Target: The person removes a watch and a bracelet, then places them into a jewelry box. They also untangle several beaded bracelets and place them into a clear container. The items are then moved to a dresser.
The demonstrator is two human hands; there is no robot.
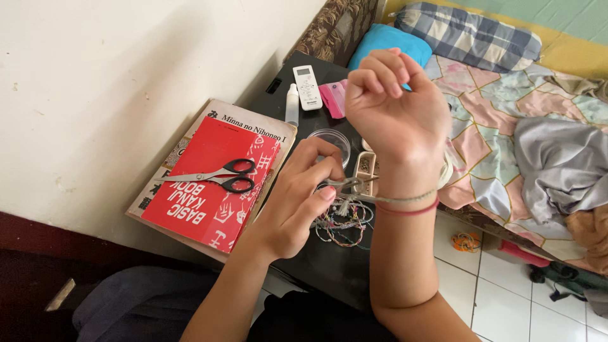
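Left hand (303,196): it is pinching the end of a thin bracelet (405,200) with its fingertips, right by the other wrist.
Right hand (389,101): it is curling into a loose fist and pointing up, with the bracelet and a red string (408,210) going around its wrist.
Under the hands: a pile of bright threads (342,223) is lying on a black table (329,266).
Books: a red book (212,183) is sitting on a bigger book, and black-handled scissors (215,175) are resting on top.
Farther back: a white remote (308,87), a small white bottle (292,104) and a clear round dish (332,139) are sitting on the table.
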